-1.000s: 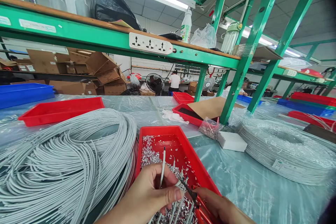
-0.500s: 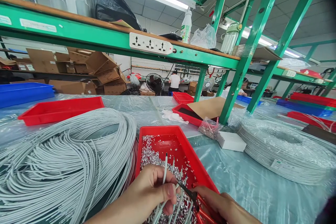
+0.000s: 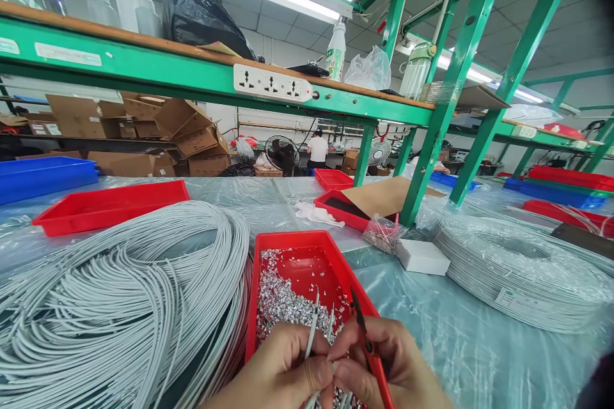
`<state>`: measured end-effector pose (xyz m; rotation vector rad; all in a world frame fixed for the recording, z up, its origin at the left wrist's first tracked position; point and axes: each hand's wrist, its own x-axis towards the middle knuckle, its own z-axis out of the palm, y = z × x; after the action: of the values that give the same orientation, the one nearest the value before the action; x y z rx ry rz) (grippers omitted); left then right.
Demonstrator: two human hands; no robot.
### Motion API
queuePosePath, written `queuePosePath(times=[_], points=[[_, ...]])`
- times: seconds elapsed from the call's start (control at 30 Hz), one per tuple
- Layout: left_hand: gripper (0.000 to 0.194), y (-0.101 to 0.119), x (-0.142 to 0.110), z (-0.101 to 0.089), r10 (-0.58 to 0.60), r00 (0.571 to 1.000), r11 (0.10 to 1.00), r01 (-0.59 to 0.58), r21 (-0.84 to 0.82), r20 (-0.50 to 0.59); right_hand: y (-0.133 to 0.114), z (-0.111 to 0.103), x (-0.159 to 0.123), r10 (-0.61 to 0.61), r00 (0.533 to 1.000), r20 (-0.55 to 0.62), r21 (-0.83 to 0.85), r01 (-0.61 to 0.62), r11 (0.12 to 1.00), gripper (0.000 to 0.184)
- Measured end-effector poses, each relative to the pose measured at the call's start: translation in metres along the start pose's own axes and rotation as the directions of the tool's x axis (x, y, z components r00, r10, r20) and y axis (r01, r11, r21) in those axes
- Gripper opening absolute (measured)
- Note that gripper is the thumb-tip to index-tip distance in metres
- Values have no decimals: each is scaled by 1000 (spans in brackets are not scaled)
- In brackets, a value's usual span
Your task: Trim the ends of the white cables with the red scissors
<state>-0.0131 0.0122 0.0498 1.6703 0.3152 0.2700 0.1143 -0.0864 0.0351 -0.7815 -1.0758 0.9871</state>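
My left hand [image 3: 295, 364] is closed on a thin white cable [image 3: 313, 326] whose dark tip points up. Meeting it fingertip to fingertip, my right hand [image 3: 391, 358] pinches at the cable's end while also keeping hold of red-handled pliers or cutters [image 3: 371, 351]. The dark jaws of that tool point up and away from the cable. Behind the fingers, more cable ends stand over a red tray [image 3: 330, 249] strewn with silvery foil scraps [image 3: 283, 294]. Exactly what the fingertips grip is hidden.
A big loose coil of white cable [image 3: 119, 287] lies left of the tray. On the right are a wrapped cable coil [image 3: 508, 281] and a small white box [image 3: 422, 257]. Red [image 3: 115, 204] and blue trays [image 3: 48, 177] stand behind. A green shelf [image 3: 167, 77] with a power strip spans above.
The tool's jaws have swung off the cable to point upward. My right hand has come in to touch my left fingertips, and both hands sit slightly lower.
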Motion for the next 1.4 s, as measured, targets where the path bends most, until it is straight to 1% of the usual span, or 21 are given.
queuePosePath(times=[0.07,0.13,0.23,0.27,0.37,0.4,0.43,0.5,0.6,0.67,0.73,0.8,0.87,1.0,1.1,1.23,1.3,1.37,1.4], points=[[49,0,0,-1,26,999,999,-27,36,29,7,-4,6,-13,999,41,27,11,1000,15],[48,-1,3,-4,69,997,996,-71,62,43,14,-11,10,-38,999,30,52,37,998,19],[47,-4,6,-8,82,995,990,-88,106,54,18,-17,11,-50,999,6,57,50,997,24],[46,-5,7,-9,80,995,991,-86,102,55,17,-16,11,-35,999,-25,38,35,999,24],[47,-6,7,-9,82,995,994,-86,64,64,5,-7,9,24,979,-203,-81,-41,996,30],[48,-6,7,-9,87,994,994,-91,56,66,0,-3,8,20,969,-246,-115,-50,992,32],[49,-6,6,-9,93,994,994,-96,56,56,-4,1,8,12,964,-265,-133,-49,990,33],[50,-5,5,-8,101,995,992,-103,69,25,-8,4,7,-20,964,-266,-138,-17,990,33],[48,-4,4,-8,83,996,995,-83,63,17,-6,3,8,-37,963,-266,-134,1,991,31],[46,-4,4,-8,95,994,994,-97,42,51,-1,-1,8,-51,969,-241,-128,20,992,30],[45,-4,5,-9,116,989,993,-118,21,93,4,-4,8,-72,979,-192,-132,47,990,26],[46,-4,7,-9,129,982,992,-129,-8,138,7,-6,8,-69,986,-151,-144,47,988,24],[46,-3,7,-9,115,982,993,-110,-38,150,8,-5,8,-44,986,-162,-132,23,991,27],[48,-2,6,-10,77,988,996,-70,-55,134,5,0,9,-19,976,-216,-136,-10,991,32],[46,-2,4,-11,82,988,996,-79,-33,131,3,2,10,-26,971,-238,-174,-17,985,33],[40,-2,4,-13,107,987,993,-111,31,120,-1,4,10,-37,972,-233,-260,-25,965,34],[38,0,4,-12,121,986,988,-130,80,112,-4,5,10,-46,967,-249,-278,-26,960,33],[32,3,4,-9,128,991,983,-133,126,47,-7,7,10,-62,958,-281,-262,-15,965,33],[29,6,3,-8,137,991,980,-134,150,-10,-8,8,11,-64,955,-291,-247,-10,969,32]])
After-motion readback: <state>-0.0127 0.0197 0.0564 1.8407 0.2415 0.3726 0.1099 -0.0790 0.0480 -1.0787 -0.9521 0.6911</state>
